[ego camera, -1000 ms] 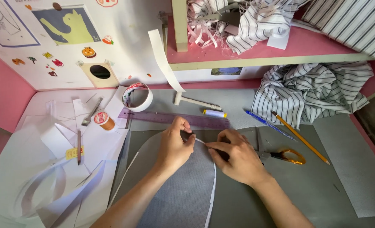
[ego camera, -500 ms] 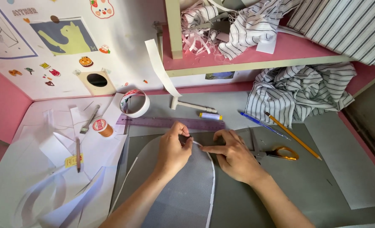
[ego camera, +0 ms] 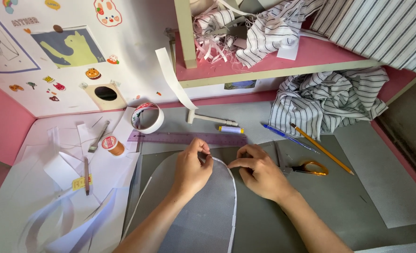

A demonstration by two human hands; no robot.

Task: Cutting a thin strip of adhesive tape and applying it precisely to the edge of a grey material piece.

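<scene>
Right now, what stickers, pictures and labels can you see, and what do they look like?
Cat picture: white wall, upper left; blue rectangle, yellow-green cat.
Bunny sticker: wall top; white, red bits.
Small animal stickers: lower on the wall; orange, red.
Thread spool: left of the left hand; round red-and-white label.
Yellow tag: on papers, far left.

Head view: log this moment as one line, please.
left hand: pinching top edge of grey mesh piece | right hand: fingertips pressing white edging | scissors: idle beside right hand | ruler: above

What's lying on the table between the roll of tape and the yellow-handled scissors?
In the head view, between the roll of tape and the scissors lie the purple ruler, a small blue-and-yellow tube and both hands' fingertips.
</scene>
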